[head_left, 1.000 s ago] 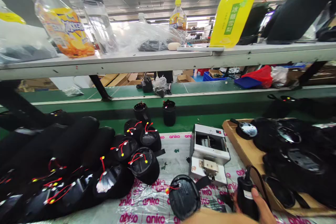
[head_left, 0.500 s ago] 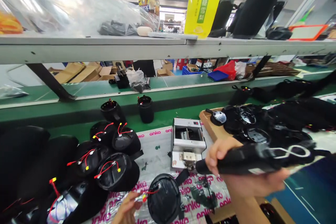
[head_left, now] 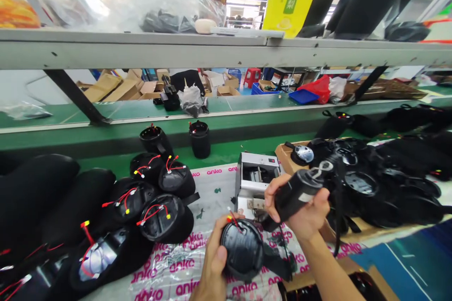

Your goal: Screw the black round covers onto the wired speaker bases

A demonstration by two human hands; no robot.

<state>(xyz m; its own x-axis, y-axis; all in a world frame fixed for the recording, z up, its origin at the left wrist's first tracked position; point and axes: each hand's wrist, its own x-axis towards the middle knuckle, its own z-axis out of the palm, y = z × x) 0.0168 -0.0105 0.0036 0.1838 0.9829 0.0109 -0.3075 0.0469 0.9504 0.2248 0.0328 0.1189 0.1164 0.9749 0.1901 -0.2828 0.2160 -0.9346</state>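
Note:
My left hand (head_left: 213,256) grips the side of a round black housing (head_left: 242,249) with short red wires and a black strap. Its flat end faces up. My right hand (head_left: 305,214) is wrapped around a black electric screwdriver (head_left: 296,193), with a metal hanging loop and cord at its upper end. The tool slants down and left, and its nose is close to the housing's upper right edge; whether they touch I cannot tell. Just behind stands a silver screw feeder (head_left: 259,162), partly hidden by my right hand and the screwdriver.
Several black housings with red wires (head_left: 153,218) crowd the left side. Two upright black cylinders (head_left: 199,140) stand behind. A cardboard tray (head_left: 287,162) of black parts lies at the right. Above runs a grey shelf (head_left: 158,51) bearing a yellow pouch (head_left: 291,2).
My left hand has taken hold of the round housing, which now sits further right and higher. My right hand has turned the screwdriver from nearly level to slanting, and moved left.

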